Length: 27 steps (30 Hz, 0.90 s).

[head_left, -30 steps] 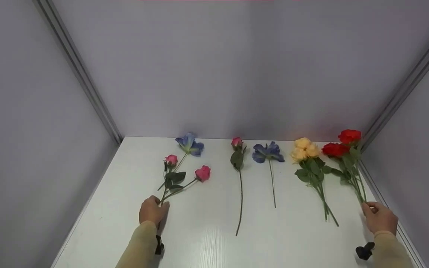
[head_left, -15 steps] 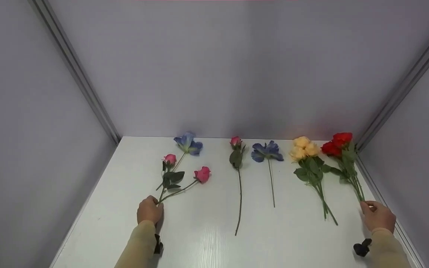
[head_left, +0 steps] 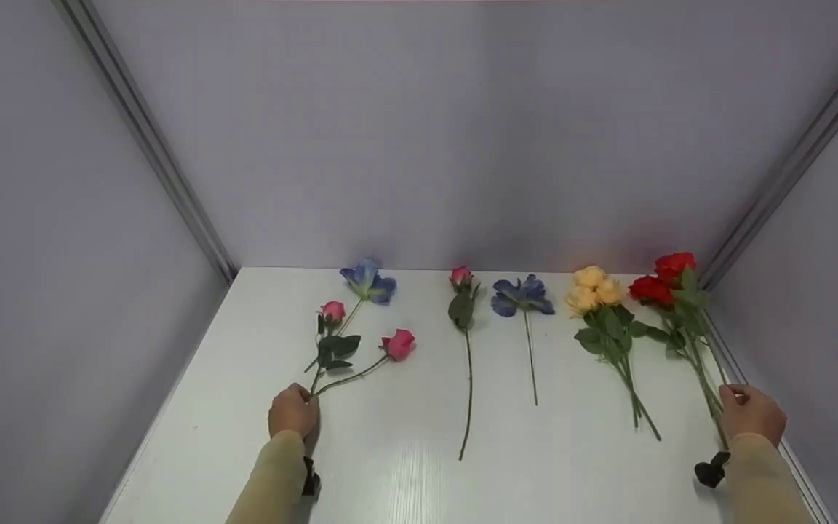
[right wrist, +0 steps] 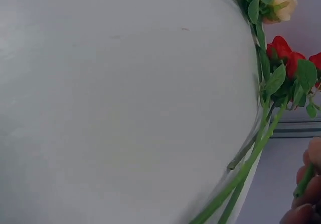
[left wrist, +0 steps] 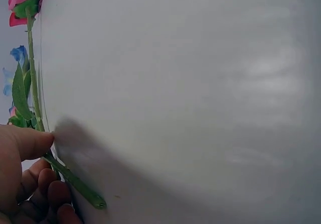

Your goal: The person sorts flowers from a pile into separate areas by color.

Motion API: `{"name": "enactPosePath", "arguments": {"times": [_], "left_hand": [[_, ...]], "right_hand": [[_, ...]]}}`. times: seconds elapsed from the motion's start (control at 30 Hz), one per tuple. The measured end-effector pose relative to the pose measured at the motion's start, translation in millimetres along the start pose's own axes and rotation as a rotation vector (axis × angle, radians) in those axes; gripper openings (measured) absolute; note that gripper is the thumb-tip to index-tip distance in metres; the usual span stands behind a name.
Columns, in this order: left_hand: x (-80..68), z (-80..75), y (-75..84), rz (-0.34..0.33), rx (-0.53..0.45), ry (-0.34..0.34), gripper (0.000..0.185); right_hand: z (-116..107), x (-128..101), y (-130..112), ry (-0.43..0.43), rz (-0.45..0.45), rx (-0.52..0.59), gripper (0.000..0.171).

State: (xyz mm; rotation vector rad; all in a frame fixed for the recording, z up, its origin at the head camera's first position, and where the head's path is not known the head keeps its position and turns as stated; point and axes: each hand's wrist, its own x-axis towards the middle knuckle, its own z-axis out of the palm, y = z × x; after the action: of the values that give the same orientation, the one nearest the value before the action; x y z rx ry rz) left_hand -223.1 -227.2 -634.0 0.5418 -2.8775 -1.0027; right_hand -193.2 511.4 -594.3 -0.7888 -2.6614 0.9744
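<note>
White tabletop (head_left: 404,480) fills the head view, with artificial flowers laid out in a row. The left hand (head_left: 292,412) has its fingers curled round the lower end of the pink rose spray (head_left: 350,351), whose two blooms lie ahead of the hand and a little to its right. A blue flower (head_left: 368,282) lies further ahead of that hand, just behind the spray. The right hand (head_left: 751,413) pinches the stems of the red rose bunch (head_left: 670,285), whose blooms sit well ahead of it, near the corner of the grey walls. Just to the left of this hand lies the yellow rose bunch (head_left: 597,291). Between the two hands lie a single pink rosebud stem (head_left: 465,320) and a second blue flower (head_left: 522,297), well apart from either hand.

Seen from the left wrist, the thumb and curled fingers (left wrist: 47,194) clasp the green stem of the pink rose spray (left wrist: 31,58), and the stem tip pokes out just past the hand onto the tabletop (left wrist: 190,98).

Seen from the right wrist, the fingertips (right wrist: 307,184) close on a green stem at the frame's edge, and the red rose bunch (right wrist: 286,58) stretches away from the hand, with the yellow rose bunch (right wrist: 282,3) beyond it.
</note>
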Motion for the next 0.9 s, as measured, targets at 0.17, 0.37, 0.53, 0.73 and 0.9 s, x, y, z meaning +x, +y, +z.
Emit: {"name": "enactPosePath", "arguments": {"times": [0.17, 0.37, 0.53, 0.73, 0.9], "left_hand": [[-1.5, -0.1, -0.2, 0.01, -0.013, -0.003, 0.015], [-1.9, -0.8, 0.0, 0.008, -0.013, -0.006, 0.015], [-1.6, 0.9, -1.8, 0.012, -0.019, 0.001, 0.016], [-1.8, -0.1, -3.0, 0.021, 0.007, 0.007, 0.017], [-0.3, 0.7, -2.7, 0.01, 0.014, 0.001, 0.019]], "right_hand": [[6.3, 0.4, 1.8, -0.01, -0.012, -0.013, 0.043], [17.8, 1.3, -3.8, -0.033, -0.058, -0.051, 0.04], [14.1, 1.6, -14.3, 0.029, -0.117, -0.041, 0.039], [6.7, 2.6, -11.2, 0.055, -0.104, -0.032, 0.041], [6.4, -0.7, 5.7, -0.008, -0.05, -0.061, 0.041]]}}
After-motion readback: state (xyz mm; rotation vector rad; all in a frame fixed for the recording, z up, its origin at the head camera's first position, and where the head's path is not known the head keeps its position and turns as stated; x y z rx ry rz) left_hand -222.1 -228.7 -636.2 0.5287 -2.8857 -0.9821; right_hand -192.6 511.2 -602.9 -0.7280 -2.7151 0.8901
